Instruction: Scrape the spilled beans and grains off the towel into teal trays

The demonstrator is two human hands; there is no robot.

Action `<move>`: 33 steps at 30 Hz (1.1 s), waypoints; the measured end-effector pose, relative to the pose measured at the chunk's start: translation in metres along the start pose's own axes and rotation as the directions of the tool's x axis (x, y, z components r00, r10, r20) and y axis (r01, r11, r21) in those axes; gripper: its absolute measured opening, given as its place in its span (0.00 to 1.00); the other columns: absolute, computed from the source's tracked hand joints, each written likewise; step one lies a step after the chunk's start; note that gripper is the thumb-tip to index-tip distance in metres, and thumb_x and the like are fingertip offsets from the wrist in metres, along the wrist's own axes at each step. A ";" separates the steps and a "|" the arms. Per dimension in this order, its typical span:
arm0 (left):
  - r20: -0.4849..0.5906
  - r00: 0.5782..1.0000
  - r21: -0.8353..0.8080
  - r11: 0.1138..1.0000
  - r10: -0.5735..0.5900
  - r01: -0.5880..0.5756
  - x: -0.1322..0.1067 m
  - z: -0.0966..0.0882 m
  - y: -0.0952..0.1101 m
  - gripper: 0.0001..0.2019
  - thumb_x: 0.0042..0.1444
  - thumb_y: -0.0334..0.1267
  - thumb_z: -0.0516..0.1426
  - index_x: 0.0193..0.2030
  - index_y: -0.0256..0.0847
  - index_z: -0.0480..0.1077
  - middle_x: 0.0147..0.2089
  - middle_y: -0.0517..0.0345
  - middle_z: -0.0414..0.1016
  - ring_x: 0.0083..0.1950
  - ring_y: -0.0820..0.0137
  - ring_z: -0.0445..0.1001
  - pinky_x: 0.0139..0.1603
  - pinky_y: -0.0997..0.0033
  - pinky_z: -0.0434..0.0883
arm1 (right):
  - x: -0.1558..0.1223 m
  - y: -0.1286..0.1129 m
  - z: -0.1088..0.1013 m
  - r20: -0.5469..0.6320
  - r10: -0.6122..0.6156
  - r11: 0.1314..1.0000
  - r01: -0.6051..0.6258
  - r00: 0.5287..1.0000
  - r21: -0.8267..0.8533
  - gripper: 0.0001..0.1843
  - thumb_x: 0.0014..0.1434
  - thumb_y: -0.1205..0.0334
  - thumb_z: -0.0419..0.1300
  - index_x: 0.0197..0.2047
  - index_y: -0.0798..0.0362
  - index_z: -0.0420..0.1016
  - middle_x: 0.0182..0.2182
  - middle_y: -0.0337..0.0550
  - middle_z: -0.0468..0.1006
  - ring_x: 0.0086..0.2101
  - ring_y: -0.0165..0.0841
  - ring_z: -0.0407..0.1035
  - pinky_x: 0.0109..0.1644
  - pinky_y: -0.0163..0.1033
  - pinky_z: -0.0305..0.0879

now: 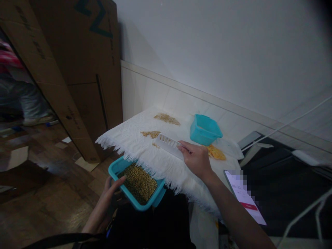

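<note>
the table [184, 129] is covered with a white cloth [129, 133], and its near edge is hung with fringe. just below that near edge, toward the table's left end, a blue tub [113, 169] is held tilted by the left hand [110, 193]; the thumb is laid over the rim, while most of the fingers are hidden. the tub is partly filled with round tan beans [142, 178], edged by a darker band that cannot be made out clearly. part of the tub's rim is covered by the fringe.

above the middle of the table, a white slotted scraper [169, 146] is gripped by the right hand [196, 157], with its far end pointed toward the table's left side. right by that end, a small heap of beans [150, 134] is spread on the table, with a few strays nearer its front edge; whether the heap is touched by the scraper cannot be told. farther back on the table, a pile of paler grains [166, 118] is seen. at the table's back right, a second blue tub [205, 133] is set, with a crumpled yellow cloth [216, 153] just in front. to the right of the table, a lit phone [246, 200] is seen. beyond the table's left end, a tall cardboard box [85, 65] is stood.
</note>
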State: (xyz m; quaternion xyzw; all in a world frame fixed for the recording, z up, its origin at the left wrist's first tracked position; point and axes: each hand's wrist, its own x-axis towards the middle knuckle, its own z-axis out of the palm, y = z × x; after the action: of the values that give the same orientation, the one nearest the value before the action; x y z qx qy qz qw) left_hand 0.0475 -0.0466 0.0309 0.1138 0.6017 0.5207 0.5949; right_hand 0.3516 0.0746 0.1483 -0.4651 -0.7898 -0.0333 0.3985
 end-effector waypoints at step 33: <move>-0.009 1.000 0.006 1.000 0.006 -0.006 0.002 -0.007 0.001 0.42 0.53 0.55 0.78 0.72 0.55 0.69 0.51 0.49 0.82 0.43 0.54 0.89 0.43 0.52 0.88 | -0.002 -0.014 0.004 0.040 0.020 1.000 -0.019 0.999 -0.006 0.15 0.69 0.64 0.66 0.50 0.47 0.95 0.41 0.47 0.95 0.33 0.43 0.89 0.43 0.42 0.84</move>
State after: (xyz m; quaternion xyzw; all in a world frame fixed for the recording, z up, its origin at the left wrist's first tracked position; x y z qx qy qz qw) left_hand 0.0400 -0.0478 0.0287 0.1151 0.6054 0.5214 0.5903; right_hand 0.3389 0.0671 0.1485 -0.4744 -0.7930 -0.0221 0.3815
